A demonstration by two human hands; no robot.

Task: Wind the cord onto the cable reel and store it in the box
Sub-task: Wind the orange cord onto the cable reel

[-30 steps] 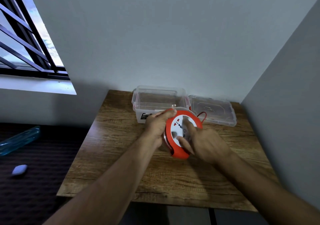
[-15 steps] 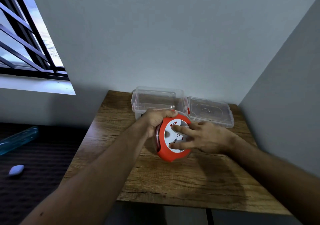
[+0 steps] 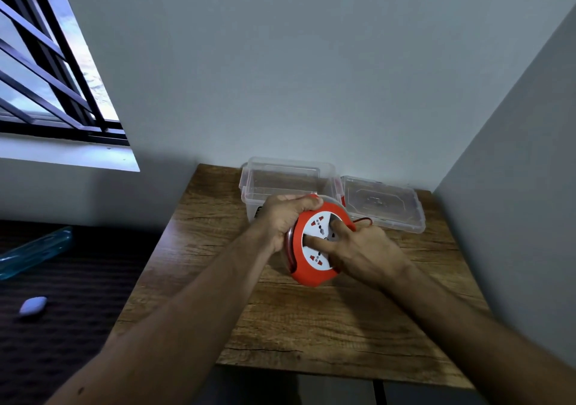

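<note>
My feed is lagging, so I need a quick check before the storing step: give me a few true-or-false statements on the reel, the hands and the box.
1. The left hand grips the orange cable reel at its top rim. True.
2. The clear box has its lid on. False: the lid lies beside it on the table.
3. The right hand presses fingers on the reel's white face. True.
4. The reel is inside the box. False: it is held in front of it.

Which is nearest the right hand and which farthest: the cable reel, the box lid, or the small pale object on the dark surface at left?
1. cable reel: under the right hand, touching.
2. box lid: just behind, on the table.
3. small pale object: far left, off the table.
</note>
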